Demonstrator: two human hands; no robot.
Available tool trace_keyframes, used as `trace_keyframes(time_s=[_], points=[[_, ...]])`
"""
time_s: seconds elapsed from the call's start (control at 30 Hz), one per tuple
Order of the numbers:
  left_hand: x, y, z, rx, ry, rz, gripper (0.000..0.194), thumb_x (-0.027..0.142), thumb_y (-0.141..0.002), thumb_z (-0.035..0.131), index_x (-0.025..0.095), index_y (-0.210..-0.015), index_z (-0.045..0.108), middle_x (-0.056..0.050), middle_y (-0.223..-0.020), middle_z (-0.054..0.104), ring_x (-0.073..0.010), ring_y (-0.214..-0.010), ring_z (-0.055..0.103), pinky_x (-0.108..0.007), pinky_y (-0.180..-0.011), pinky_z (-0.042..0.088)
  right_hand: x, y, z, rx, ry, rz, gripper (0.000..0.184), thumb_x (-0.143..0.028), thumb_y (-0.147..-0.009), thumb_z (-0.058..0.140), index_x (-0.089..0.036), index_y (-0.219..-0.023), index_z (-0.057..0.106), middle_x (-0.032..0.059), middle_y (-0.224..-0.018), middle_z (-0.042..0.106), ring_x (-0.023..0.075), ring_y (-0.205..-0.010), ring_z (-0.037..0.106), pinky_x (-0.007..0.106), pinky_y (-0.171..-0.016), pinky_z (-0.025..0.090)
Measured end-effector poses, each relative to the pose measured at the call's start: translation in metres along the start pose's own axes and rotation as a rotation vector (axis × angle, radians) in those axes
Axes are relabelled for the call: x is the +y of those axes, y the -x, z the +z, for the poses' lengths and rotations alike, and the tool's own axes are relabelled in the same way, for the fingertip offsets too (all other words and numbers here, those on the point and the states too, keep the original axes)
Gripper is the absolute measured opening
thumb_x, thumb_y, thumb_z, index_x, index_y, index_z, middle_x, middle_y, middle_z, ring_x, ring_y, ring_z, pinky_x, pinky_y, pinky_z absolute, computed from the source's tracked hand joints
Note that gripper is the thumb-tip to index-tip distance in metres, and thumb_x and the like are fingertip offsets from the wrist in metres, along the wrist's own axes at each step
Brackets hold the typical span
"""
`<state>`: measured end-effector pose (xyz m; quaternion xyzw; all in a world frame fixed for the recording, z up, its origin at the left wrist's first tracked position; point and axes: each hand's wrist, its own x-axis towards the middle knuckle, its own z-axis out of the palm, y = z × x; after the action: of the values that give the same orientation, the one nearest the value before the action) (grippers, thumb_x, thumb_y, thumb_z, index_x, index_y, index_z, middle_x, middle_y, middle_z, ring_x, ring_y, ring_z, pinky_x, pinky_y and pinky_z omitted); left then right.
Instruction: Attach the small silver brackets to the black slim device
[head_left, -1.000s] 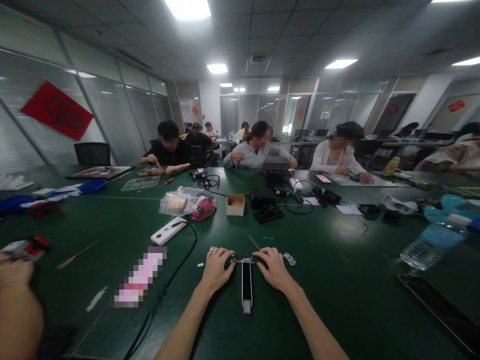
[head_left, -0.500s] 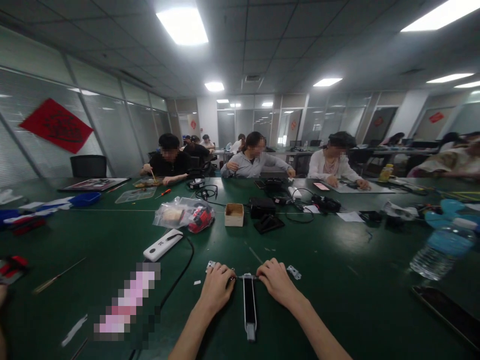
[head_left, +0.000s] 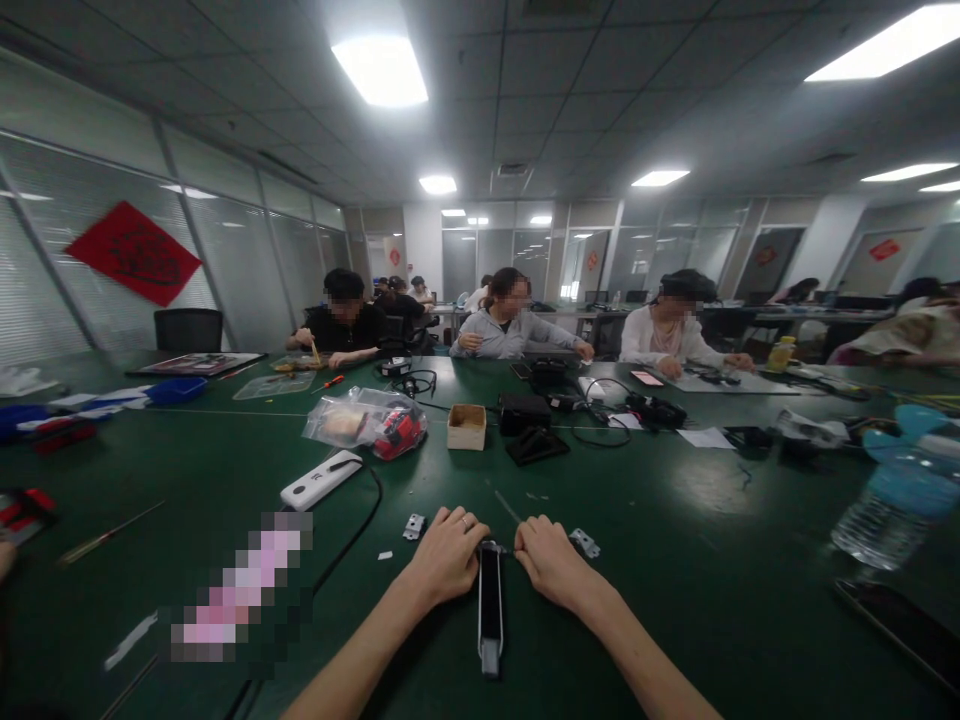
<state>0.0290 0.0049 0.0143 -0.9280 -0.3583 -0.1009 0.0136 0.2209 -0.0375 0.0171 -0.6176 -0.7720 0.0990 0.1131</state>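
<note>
**Left hand [head_left: 446, 557] and right hand [head_left: 553, 565] clamping a black bar [head_left: 490, 610] near the bench's [head_left: 675, 490] near edge.**
Both hands are closing on its upper end from opposite sides; a bracket [head_left: 413, 527] is lying just left, another bracket [head_left: 584, 543] just right.

Over at the green table [head_left: 660, 500], someone's left hand [head_left: 446, 557] and right hand [head_left: 555, 565] sit on either side of the top of a narrow black bar [head_left: 490, 610]. Small metal brackets [head_left: 413, 526] lie just beside each hand. Farther up the table are a white power bank [head_left: 321, 480], a plastic bag [head_left: 365, 424] and a cardboard box [head_left: 466, 426].
</note>
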Motion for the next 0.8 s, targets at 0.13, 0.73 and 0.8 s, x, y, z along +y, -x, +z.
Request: trace_keyframes(time_s=[0.13, 0.73, 0.8], points=[[0.005, 0.005, 0.008, 0.026, 0.024, -0.009, 0.032, 0.010, -0.081, 0.046, 0.021, -0.110, 0.054, -0.007, -0.101, 0.059, -0.0227, -0.097, 0.049, -0.036, -0.082, 0.033, 0.007, 0.005, 0.013, 0.089, 0.016, -0.059, 0.015, -0.015, -0.088, 0.042, -0.016, -0.089, 0.056, 0.0082, -0.094, 0.057, 0.0201, -0.087, 0.049, 0.031, -0.076, 0.037], [0.013, 0.061, -0.009, 0.245, 0.123, -0.212, 0.038, 0.015, -0.083, 0.042, 0.021, -0.120, 0.052, -0.007, -0.118, 0.059, -0.0245, -0.110, 0.050, -0.042, -0.095, 0.037, -0.003, 0.030, -0.012, 0.060, -0.172, 0.028, 0.022, -0.036, -0.088, 0.048, -0.019, -0.085, 0.061, 0.0063, -0.091, 0.060, 0.0192, -0.083, 0.054, 0.031, -0.073, 0.043], [0.020, 0.108, -0.018, 0.311, 0.098, -0.352, 0.038, 0.025, -0.086, 0.042, 0.026, -0.122, 0.052, -0.006, -0.119, 0.059, -0.0254, -0.112, 0.051, -0.042, -0.095, 0.040, 0.002, 0.071, -0.009, 0.073, -0.236, 0.109, 0.033, -0.044, -0.092, 0.037, -0.023, -0.087, 0.062, 0.0068, -0.094, 0.060, 0.0190, -0.081, 0.056, 0.032, -0.071, 0.045]])
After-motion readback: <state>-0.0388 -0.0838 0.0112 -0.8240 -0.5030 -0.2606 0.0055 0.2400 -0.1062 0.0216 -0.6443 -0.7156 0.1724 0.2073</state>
